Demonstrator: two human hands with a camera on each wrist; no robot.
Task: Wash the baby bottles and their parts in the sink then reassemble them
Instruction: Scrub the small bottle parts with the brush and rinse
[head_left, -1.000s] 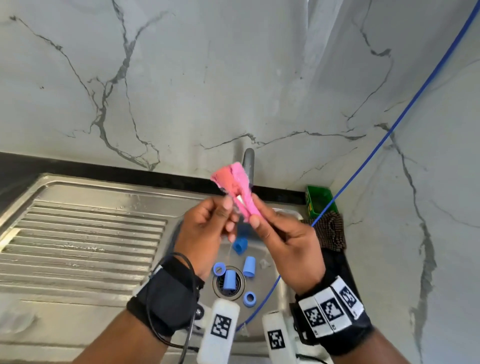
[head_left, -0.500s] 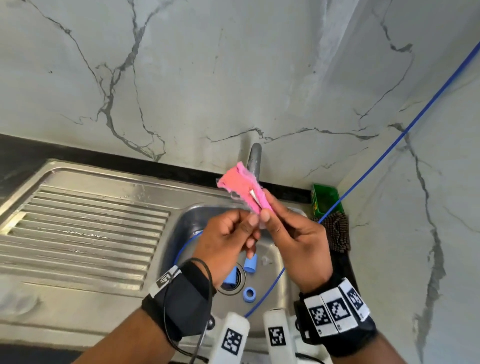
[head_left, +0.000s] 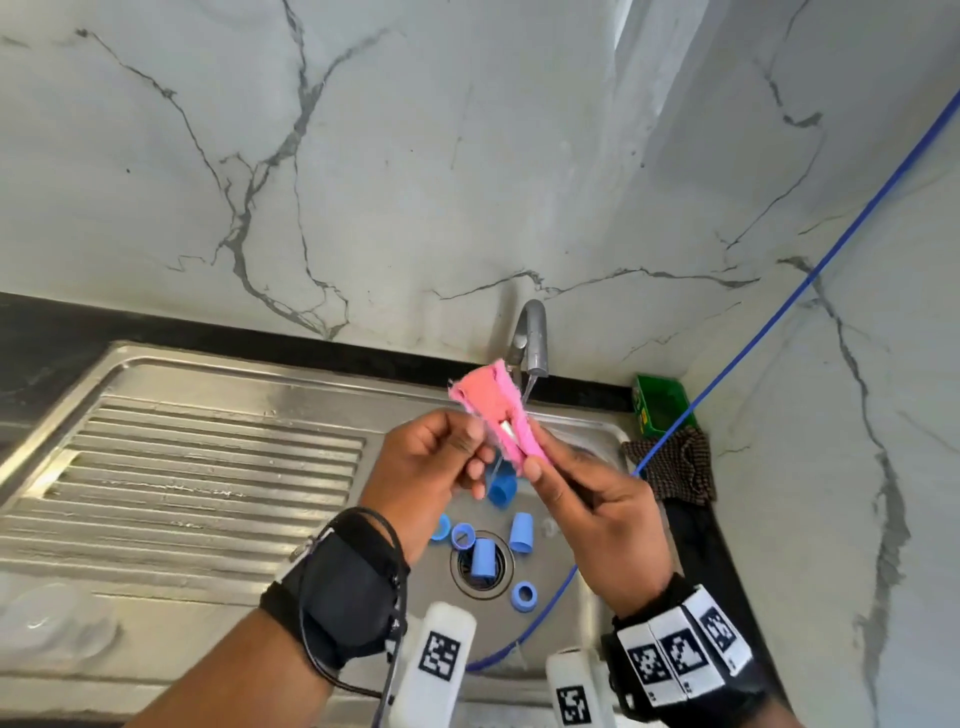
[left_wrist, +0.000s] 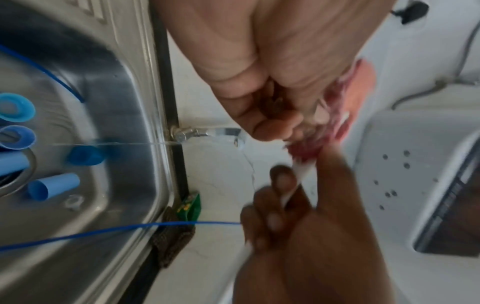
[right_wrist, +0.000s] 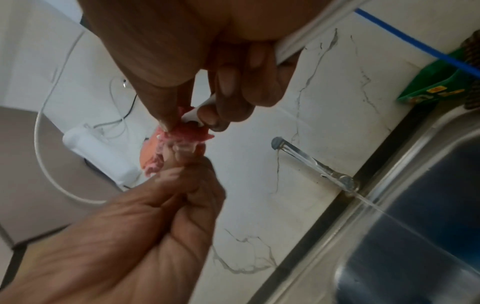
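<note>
Over the sink basin (head_left: 582, 613) I hold a brush with a pink sponge head (head_left: 493, 405) and a white handle (left_wrist: 291, 191). My right hand (head_left: 535, 462) grips the handle, thumb against the sponge's lower end. My left hand (head_left: 475, 457) pinches the sponge head from the left; something small and pale sits between those fingers (right_wrist: 182, 148), and I cannot tell what. Below lie several blue bottle parts: a cup (head_left: 503, 488), two caps (head_left: 521, 532) (head_left: 483, 558) and rings (head_left: 523, 596). Water runs from the tap (head_left: 532, 338).
A ribbed steel drainboard (head_left: 182, 483) spreads to the left. A green box (head_left: 657, 410) and a brown checked cloth (head_left: 670, 467) sit at the sink's back right corner. A blue cable (head_left: 779, 322) crosses from the upper right down into the basin. Marble walls stand behind and to the right.
Both hands stay on the brush and have shifted slightly toward the tap. The view has tilted, so more of the blue parts in the basin show than half a second ago.
</note>
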